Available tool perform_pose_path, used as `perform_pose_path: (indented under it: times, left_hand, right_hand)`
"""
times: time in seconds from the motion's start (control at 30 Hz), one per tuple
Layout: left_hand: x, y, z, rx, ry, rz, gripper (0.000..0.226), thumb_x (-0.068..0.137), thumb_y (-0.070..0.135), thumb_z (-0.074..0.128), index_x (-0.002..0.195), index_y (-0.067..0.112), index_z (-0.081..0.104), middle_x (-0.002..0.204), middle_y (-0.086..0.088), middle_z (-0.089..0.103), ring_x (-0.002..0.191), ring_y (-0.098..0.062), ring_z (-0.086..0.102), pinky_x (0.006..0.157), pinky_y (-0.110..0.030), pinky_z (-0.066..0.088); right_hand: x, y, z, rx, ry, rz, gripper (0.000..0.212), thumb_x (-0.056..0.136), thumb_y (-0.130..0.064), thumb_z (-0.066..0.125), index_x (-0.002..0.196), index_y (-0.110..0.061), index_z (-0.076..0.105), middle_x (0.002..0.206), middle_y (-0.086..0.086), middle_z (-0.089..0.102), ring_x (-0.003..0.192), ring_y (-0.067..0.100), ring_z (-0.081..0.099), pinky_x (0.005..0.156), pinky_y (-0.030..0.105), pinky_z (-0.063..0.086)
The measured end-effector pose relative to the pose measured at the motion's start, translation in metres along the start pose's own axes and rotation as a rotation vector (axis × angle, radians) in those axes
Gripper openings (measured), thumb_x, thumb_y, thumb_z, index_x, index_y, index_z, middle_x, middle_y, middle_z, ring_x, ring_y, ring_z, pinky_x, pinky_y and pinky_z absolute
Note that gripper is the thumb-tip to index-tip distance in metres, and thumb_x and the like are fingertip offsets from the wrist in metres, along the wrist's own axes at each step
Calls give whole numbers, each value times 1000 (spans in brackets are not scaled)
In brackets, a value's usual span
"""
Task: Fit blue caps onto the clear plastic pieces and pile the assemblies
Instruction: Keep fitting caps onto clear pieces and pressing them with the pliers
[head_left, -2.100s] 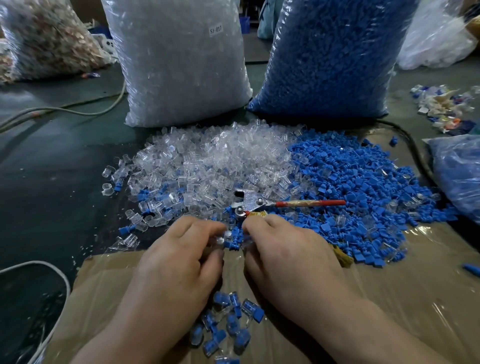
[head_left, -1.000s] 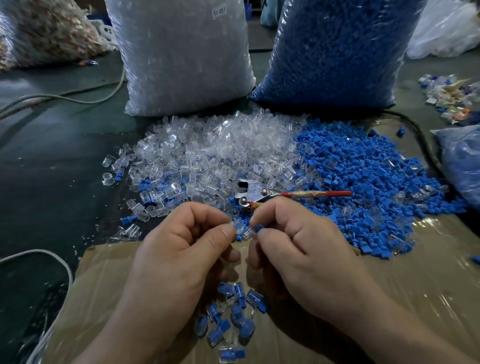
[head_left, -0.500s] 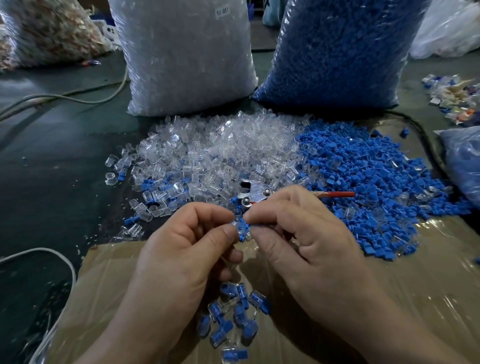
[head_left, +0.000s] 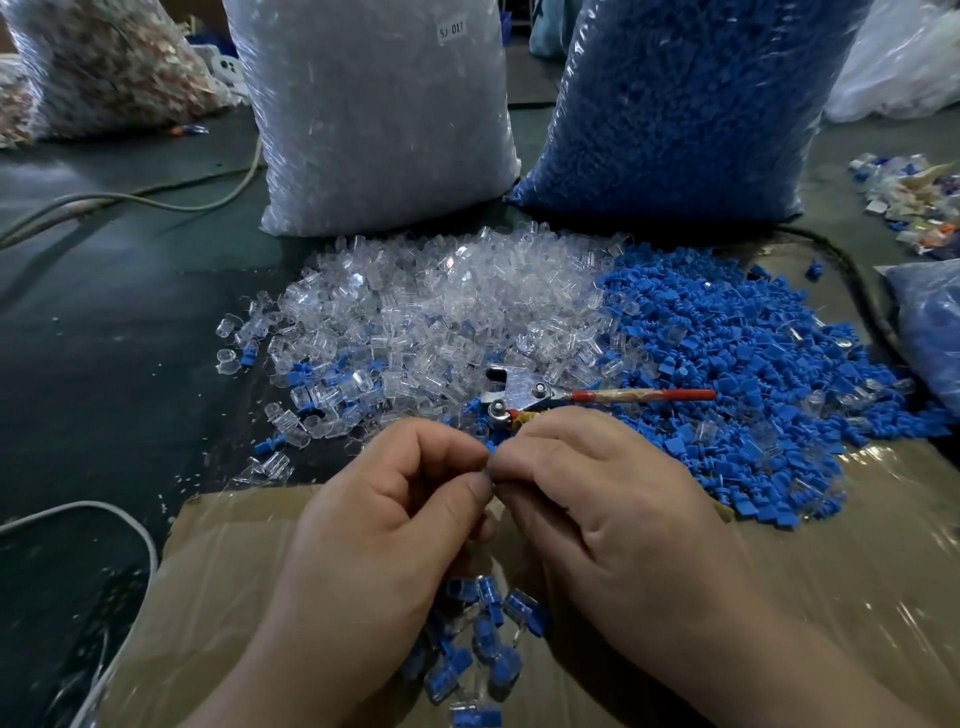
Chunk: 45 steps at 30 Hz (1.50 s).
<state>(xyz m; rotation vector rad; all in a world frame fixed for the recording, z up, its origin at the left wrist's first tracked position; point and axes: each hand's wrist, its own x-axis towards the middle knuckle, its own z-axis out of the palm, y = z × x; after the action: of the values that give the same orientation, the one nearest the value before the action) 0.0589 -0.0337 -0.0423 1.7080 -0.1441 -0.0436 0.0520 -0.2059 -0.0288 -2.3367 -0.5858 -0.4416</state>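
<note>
My left hand (head_left: 395, 519) and my right hand (head_left: 597, 509) meet fingertip to fingertip above the cardboard, fingers curled, pinching a small piece between them; the piece itself is almost hidden by the fingers. Beyond my hands lies a heap of clear plastic pieces (head_left: 441, 306) and, to its right, a heap of blue caps (head_left: 737, 353). Under my wrists a small pile of capped assemblies (head_left: 478, 649) rests on the cardboard sheet (head_left: 831, 545).
Pliers with red handles (head_left: 571, 397) lie on the heaps just beyond my fingers. A tall bag of clear pieces (head_left: 379, 114) and a bag of blue caps (head_left: 685, 104) stand behind. Cables (head_left: 104, 200) cross the dark table on the left. Another bag (head_left: 930, 327) sits at the right edge.
My hands have drawn back from the heaps and closed together, fingertips now touching. The blue piece seen between them earlier is hidden now.
</note>
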Motion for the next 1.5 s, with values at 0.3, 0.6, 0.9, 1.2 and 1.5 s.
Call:
perform_pose_path:
  times: [0.3, 0.6, 0.9, 1.2, 1.5]
  left_hand:
    - [2, -2, -4, 142, 126, -32, 19, 72, 39, 78, 89, 36, 70, 69, 3, 70, 70, -29, 68, 69, -57, 59]
    - [1, 2, -7, 167, 107, -71, 24, 67, 35, 72, 91, 40, 69, 70, 2, 70, 70, -27, 68, 69, -51, 61]
    - [2, 1, -9, 101, 109, -92, 22, 66, 34, 72, 88, 38, 70, 69, -1, 70, 67, -26, 69, 66, -43, 61]
    - [5, -2, -14, -248, 105, -155, 24, 62, 28, 77, 86, 23, 73, 65, -9, 65, 55, -20, 59, 56, -28, 51]
    - [5, 4, -16, -218, 96, -34, 21, 60, 33, 75, 81, 27, 73, 70, -6, 70, 57, -15, 67, 52, -20, 54]
  right_hand:
    - [5, 5, -10, -374, -205, 165, 56, 87, -52, 50, 138, -39, 32, 140, -8, 39, 133, 17, 31, 112, 45, 33]
    - [14, 31, -27, -588, -433, 344, 78, 73, -77, 16, 143, -42, 16, 149, -15, 27, 132, 17, 25, 111, 38, 24]
    - [19, 33, -19, -614, -279, 332, 52, 88, -60, 27, 128, -32, 43, 116, -11, 52, 107, 15, 37, 98, 38, 29]
    - [14, 19, -40, -358, 97, 208, 30, 85, -44, 53, 110, -26, 53, 87, -11, 48, 70, 6, 47, 59, 18, 31]
    - [4, 14, -36, -408, -229, 98, 43, 79, -52, 48, 115, -30, 52, 103, -13, 58, 95, 11, 53, 80, 24, 44]
